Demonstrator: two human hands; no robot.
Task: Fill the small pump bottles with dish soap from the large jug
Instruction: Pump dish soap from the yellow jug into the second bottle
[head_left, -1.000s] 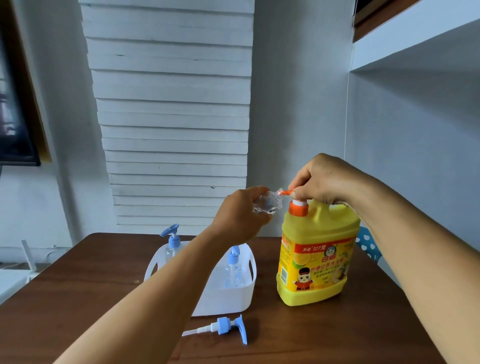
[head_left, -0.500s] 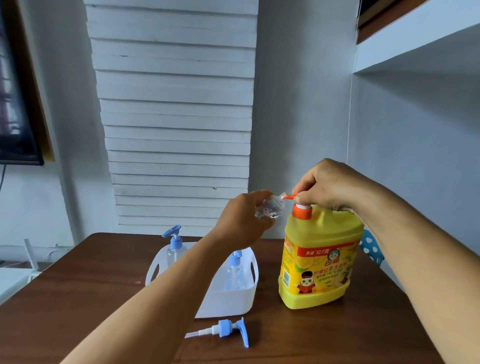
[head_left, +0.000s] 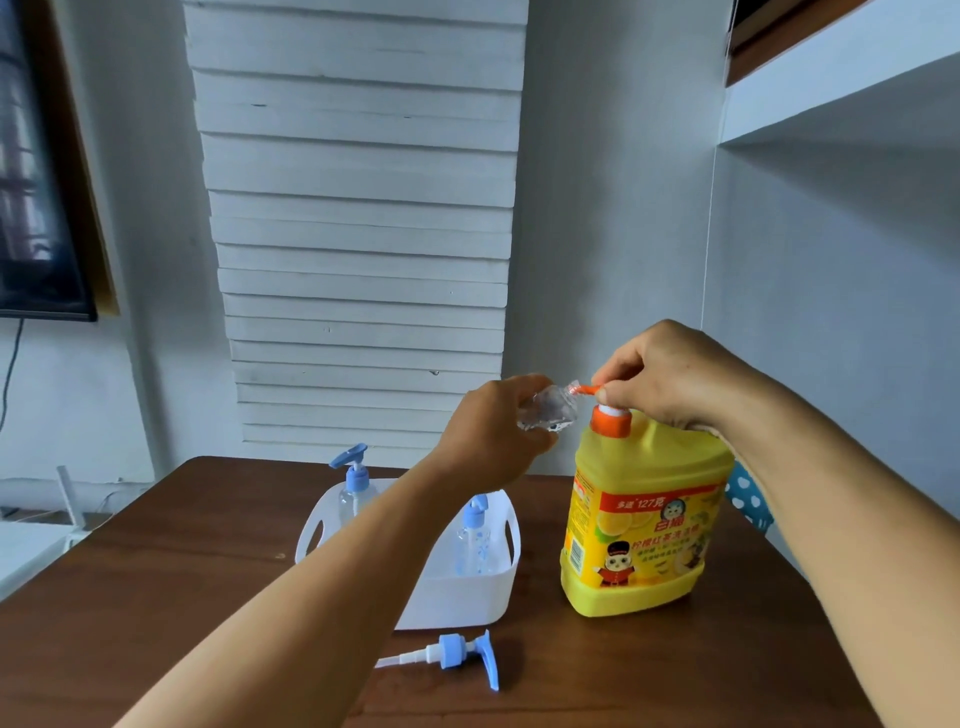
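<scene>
Two hands busy: left hand (head_left: 493, 431) grips clear bottle (head_left: 548, 413), right hand (head_left: 670, 374) presses jug pump (head_left: 589, 388).

The left hand (head_left: 493, 423) wraps the clear small bottle (head_left: 548, 410), so most of its body is hidden and its fill level cannot be told. The right hand (head_left: 670, 371) covers the jug's orange pump head (head_left: 589, 388) — only the spout tip shows. Below the left forearm, the white basket (head_left: 457, 597) is partly blocked. The label's small print on the yellow jug (head_left: 644, 530) is unreadable — too small. Beyond the right wrist, a blue dotted object (head_left: 748, 499) is mostly hidden.
</scene>
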